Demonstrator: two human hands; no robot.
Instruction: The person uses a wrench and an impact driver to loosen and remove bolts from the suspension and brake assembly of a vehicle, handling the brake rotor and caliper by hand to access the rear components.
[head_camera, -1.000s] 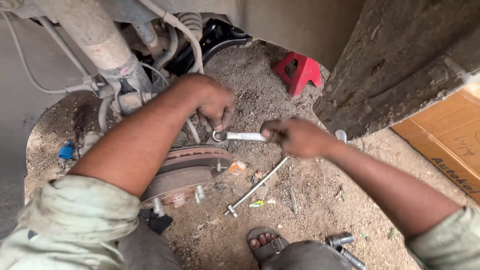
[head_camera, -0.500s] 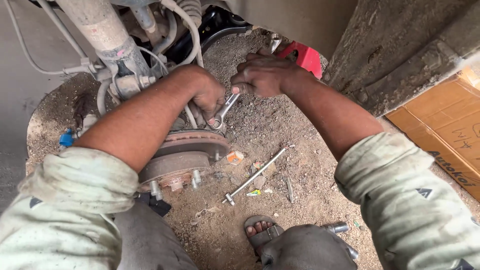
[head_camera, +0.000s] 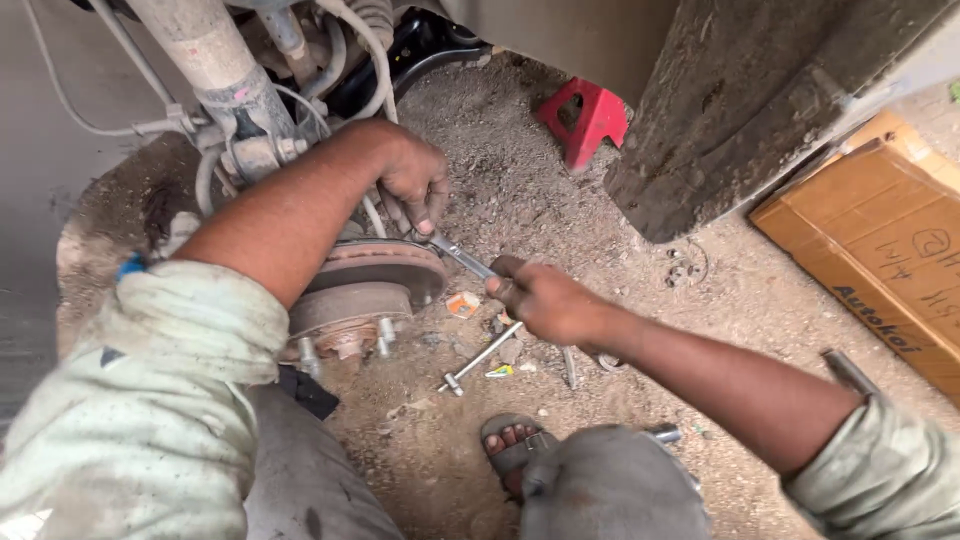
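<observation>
Both arms wear loose, pale greenish-grey sleeves (head_camera: 150, 400) pushed up to about the elbows, the cloth creased and smudged with dirt, so the forearms are bare down to the left hand (head_camera: 412, 185) and the right hand (head_camera: 545, 300). The left sleeve carries a small dark triangular mark near its lower edge and a scrap of blue shows at its cuff. Grey, dusty trousers (head_camera: 610, 490) cover the knees, and a foot in a grey open-toed sandal (head_camera: 512, 445) shows bare toes between them.
</observation>
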